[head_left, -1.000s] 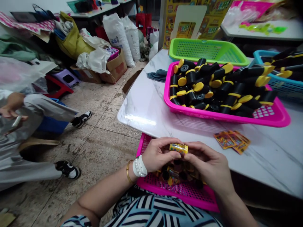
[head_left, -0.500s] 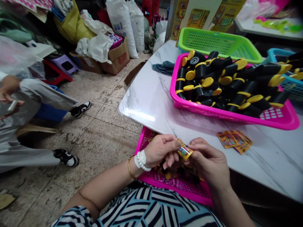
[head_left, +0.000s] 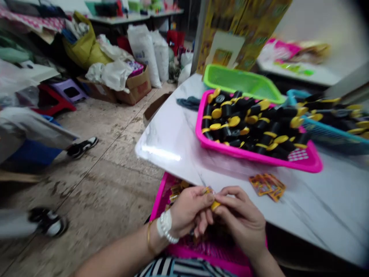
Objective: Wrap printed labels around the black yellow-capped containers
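Note:
My left hand (head_left: 192, 209) and my right hand (head_left: 242, 219) meet over the lap, fingertips pinching a small yellow cylinder with a printed wrap (head_left: 215, 205) between them. Most of the cylinder is hidden by the fingers. Below both hands a pink basket (head_left: 157, 202) holds several small yellow and dark pieces, partly covered by the hands. On the marbled white table (head_left: 167, 134), just beyond my right hand, lies a small fanned pile of yellow-orange printed labels (head_left: 268, 186).
A pink basket (head_left: 219, 145) full of black cylinders with yellow caps stands on the table. Behind it are a green basket (head_left: 245, 77) and a blue basket (head_left: 331, 129). A dark cloth (head_left: 188, 102) lies near the table's edge. A seated person's leg (head_left: 37, 127) shows at left.
The view has shifted, with more of the background now showing. The printed cylinder is now more covered by my fingers, which have closed nearer together around it.

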### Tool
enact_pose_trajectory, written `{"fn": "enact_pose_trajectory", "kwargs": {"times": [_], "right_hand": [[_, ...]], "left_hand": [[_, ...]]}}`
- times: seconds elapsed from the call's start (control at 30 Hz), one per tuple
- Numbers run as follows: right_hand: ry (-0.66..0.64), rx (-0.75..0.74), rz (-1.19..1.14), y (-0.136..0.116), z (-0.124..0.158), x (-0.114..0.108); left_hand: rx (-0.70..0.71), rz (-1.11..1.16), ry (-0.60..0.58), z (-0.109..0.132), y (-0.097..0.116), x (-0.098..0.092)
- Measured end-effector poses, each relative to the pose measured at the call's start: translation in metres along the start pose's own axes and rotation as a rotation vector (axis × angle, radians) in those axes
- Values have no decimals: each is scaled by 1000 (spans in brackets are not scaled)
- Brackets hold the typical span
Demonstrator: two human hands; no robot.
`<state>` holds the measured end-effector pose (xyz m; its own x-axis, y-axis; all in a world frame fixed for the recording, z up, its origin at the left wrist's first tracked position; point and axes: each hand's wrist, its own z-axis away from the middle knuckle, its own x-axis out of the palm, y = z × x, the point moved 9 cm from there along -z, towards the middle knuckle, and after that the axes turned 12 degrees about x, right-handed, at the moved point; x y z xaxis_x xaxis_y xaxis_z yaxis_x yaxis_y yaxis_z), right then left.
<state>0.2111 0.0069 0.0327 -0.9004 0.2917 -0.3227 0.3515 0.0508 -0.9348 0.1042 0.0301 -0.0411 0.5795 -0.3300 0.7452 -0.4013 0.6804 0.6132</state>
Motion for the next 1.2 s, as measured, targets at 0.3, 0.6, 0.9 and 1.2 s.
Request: {"fn": "enact_pose_trajectory", "kwargs": {"times": [0.3, 0.6, 0.9, 1.2], "right_hand": [[80, -210, 249, -15, -14, -39], [705, -60, 162, -4, -144, -245], [283, 44, 161, 31, -282, -227], [59, 1, 374, 28, -287, -192]], "left_hand": [[227, -635, 236, 2, 51, -40], [1001, -899, 419, -46, 229, -8], [1008, -1364, 65, -211, 298, 67], [909, -1556, -249, -254, 266, 96]]}}
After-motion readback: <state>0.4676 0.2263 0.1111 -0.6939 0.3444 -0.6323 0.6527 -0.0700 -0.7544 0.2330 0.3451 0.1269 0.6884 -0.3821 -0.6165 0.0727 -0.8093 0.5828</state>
